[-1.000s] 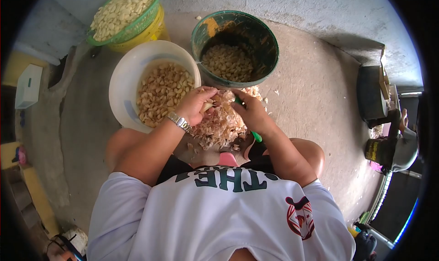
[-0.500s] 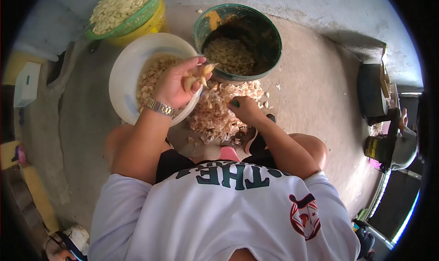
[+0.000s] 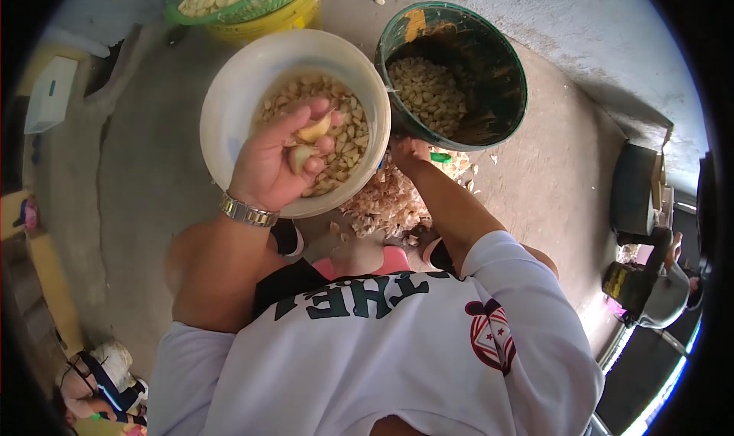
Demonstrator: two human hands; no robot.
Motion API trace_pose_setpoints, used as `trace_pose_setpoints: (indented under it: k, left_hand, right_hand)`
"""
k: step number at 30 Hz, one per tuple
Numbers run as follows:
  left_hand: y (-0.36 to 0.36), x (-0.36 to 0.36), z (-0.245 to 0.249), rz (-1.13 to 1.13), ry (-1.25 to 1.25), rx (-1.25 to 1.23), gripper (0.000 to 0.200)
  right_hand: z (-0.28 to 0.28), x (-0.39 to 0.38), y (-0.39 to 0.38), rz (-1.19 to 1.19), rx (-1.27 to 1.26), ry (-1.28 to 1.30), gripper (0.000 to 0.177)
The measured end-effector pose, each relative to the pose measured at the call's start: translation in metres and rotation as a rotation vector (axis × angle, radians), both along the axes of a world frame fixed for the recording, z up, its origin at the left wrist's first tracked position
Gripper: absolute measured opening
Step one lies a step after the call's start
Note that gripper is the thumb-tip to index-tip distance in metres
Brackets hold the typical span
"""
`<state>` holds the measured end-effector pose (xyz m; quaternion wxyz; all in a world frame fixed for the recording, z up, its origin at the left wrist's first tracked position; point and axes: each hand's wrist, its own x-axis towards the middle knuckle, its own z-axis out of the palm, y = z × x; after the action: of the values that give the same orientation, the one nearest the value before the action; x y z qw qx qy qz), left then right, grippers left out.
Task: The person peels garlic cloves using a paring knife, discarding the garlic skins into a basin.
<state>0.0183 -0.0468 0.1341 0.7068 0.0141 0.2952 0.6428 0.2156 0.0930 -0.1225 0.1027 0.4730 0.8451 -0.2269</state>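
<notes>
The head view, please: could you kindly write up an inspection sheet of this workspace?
Surface: grey floor, stray bits beside the peel heap.
Job's things: garlic cloves; white tub and dark green bucket, both holding cloves.
Clutter: peel heap beside the tub.
Hands: left hand holds cloves over the tub; right hand is at the heap, grip unclear.
Cables: nothing seen.
Surroundings: green basket of pale cloves on a yellow bucket; another person at right.
</notes>
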Motion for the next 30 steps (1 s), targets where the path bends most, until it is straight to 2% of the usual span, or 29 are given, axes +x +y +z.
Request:
trace_pose_setpoints:
  k: [2,3,6,7,10,11,12,14,17,20,24,26,27,30]
  left_hand:
    - [-0.004,-0.003,0.002,-0.002,0.006,-0.034,0.022]
    - [-0.006,-0.004,0.002,-0.017,-0.01,-0.031,0.024]
    - [-0.009,-0.003,0.001,-0.067,-0.009,-0.02,0.03]
    - [-0.009,-0.002,0.003,-0.079,0.004,-0.024,0.03]
    - [-0.013,0.002,0.006,-0.115,0.008,-0.012,0.031]
    - [-0.014,0.003,0.007,-0.118,0.0,-0.004,0.032]
    - [-0.015,0.004,0.007,-0.121,-0.007,0.007,0.033]
    - [-0.017,0.006,0.003,-0.12,0.018,0.0,0.037]
    - [-0.012,0.007,0.004,-0.15,0.033,0.003,0.037]
    - [-0.008,0.011,0.004,-0.167,0.044,0.034,0.033]
    - [-0.006,0.012,-0.007,-0.18,0.008,-0.076,0.026]
    - [-0.002,0.016,-0.003,-0.165,0.04,-0.097,0.023]
    - [-0.001,0.015,-0.003,-0.149,0.048,-0.106,0.021]
    - [0.0,0.02,0.008,-0.08,0.149,-0.099,0.021]
  right_hand:
    - [0.037,-0.007,0.003,0.124,-0.123,-0.183,0.033]
    - [0.033,-0.006,0.003,0.187,-0.1,-0.203,0.03]
    - [-0.022,0.009,0.003,0.201,0.031,-0.074,0.043]
    - [0.016,0.001,0.001,0.243,-0.061,-0.145,0.044]
    - [0.002,-0.001,0.0,0.11,0.039,-0.067,0.044]
    - [0.0,0.0,0.002,0.118,-0.036,-0.112,0.042]
    - [0.035,-0.005,-0.006,0.127,-0.029,-0.12,0.04]
    - [0.048,-0.006,-0.01,0.137,-0.027,-0.101,0.037]
    - [0.049,-0.002,-0.006,0.439,0.052,-0.176,0.036]
    - [0.055,-0.002,-0.007,0.484,0.063,-0.192,0.035]
    - [0.05,0.001,-0.005,0.357,-0.054,-0.245,0.033]
    - [0.051,0.008,-0.003,0.342,-0.045,-0.201,0.033]
    - [0.051,0.012,-0.006,0.293,0.083,-0.046,0.035]
    - [0.062,0.02,-0.006,0.058,-0.07,-0.172,0.036]
